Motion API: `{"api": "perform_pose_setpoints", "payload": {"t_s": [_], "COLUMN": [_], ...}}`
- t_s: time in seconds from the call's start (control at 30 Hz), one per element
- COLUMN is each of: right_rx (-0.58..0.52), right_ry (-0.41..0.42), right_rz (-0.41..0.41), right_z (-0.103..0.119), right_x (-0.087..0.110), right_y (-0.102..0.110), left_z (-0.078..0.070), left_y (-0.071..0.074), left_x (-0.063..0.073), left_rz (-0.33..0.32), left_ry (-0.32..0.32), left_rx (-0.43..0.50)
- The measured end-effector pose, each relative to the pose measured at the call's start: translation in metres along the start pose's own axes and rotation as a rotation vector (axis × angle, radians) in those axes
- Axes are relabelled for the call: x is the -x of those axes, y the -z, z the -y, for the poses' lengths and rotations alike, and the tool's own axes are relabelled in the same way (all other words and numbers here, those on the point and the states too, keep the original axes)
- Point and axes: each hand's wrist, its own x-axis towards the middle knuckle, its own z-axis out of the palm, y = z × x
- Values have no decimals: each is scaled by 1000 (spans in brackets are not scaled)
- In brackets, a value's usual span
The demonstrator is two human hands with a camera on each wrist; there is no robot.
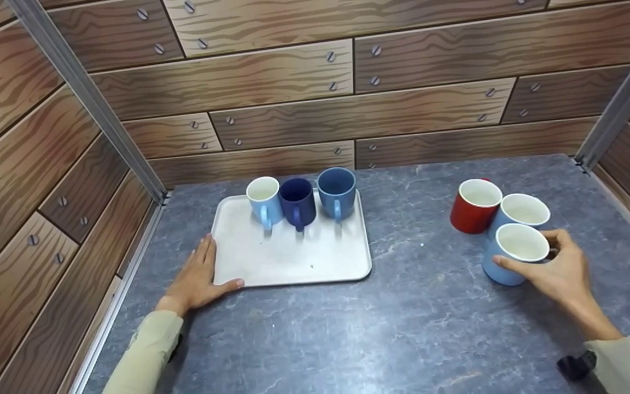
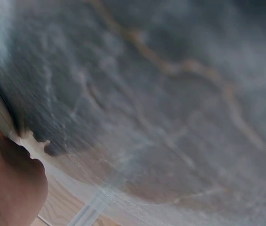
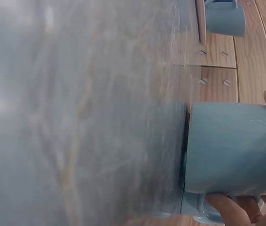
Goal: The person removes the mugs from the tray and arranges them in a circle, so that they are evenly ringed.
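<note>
My right hand (image 1: pixel 564 271) grips a light blue mug (image 1: pixel 512 265), thumb on its near side and fingers by the handle. In the right wrist view the same mug (image 3: pixel 236 148) shows fingers around its handle; whether its base touches the table I cannot tell. Directly behind it stand another blue mug (image 1: pixel 525 209), partly hidden, and a red mug (image 1: pixel 473 208). My left hand (image 1: pixel 197 276) rests at the left edge of a white tray (image 1: pixel 287 260), fingers straight, thumb at the front corner. On the tray's back stand a light blue mug (image 1: pixel 266 202), a navy mug (image 1: pixel 298 205) and a grey-blue mug (image 1: pixel 338 194), handles facing me.
A grey marbled table (image 1: pixel 315 339) carries everything. Wood-patterned walls (image 1: pixel 287 82) close off the back and both sides, with metal posts (image 1: pixel 91 104) at the corners. Bare table lies between the tray and the right-hand mugs.
</note>
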Motion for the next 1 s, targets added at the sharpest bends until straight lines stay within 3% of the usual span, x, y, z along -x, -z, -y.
{"api": "perform_pose_setpoints", "payload": {"t_s": [0.73,1.0], "right_rx": [42,-26], "right_ry": [-12,17], "right_rz": [37,127], "right_z": [-3,-3], "right_x": [-3,0], "right_y": [0,7], "left_z": [1,0], "left_y": [0,0], "left_x": [0,-1], "left_rz": [12,2], "left_ry": [10,5], "left_rx": [12,11]}}
